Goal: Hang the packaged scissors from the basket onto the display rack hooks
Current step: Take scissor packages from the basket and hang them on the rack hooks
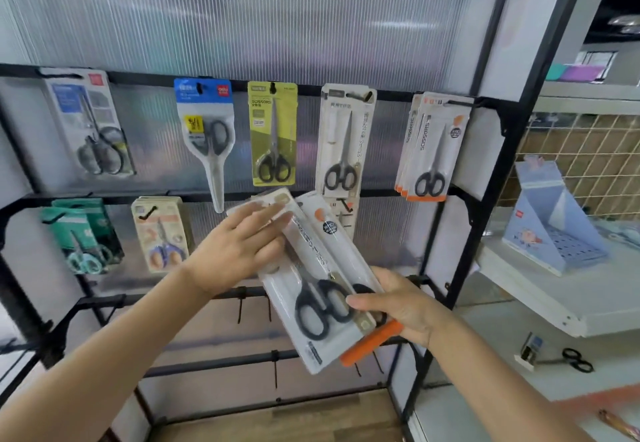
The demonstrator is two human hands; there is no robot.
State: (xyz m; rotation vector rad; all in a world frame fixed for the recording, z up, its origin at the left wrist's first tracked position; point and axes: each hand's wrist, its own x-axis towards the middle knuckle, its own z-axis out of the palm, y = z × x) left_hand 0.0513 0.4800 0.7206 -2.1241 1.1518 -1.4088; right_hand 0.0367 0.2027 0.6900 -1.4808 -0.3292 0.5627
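While right hand (pixel 405 306) grips 2 scissor packs (pixel 311 289), left hand (pixel 239 247) flat on them

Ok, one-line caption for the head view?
Right hand grips two scissor packs before the display rack; left hand rests on them.

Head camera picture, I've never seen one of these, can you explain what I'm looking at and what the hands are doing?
This is one picture from a wide-angle camera worn on a person's head, looking forward and down, so the two bare arms reaching in are the wearer's own. In front stands a black display rack with packaged scissors hanging from hooks in two rows. The right hand grips the lower end of a few scissor packs, fanned and tilted, one with an orange edge. The left hand lies with straight fingers on the top of the front pack. To the right is a white shelf holding a blue box. No basket is in view.
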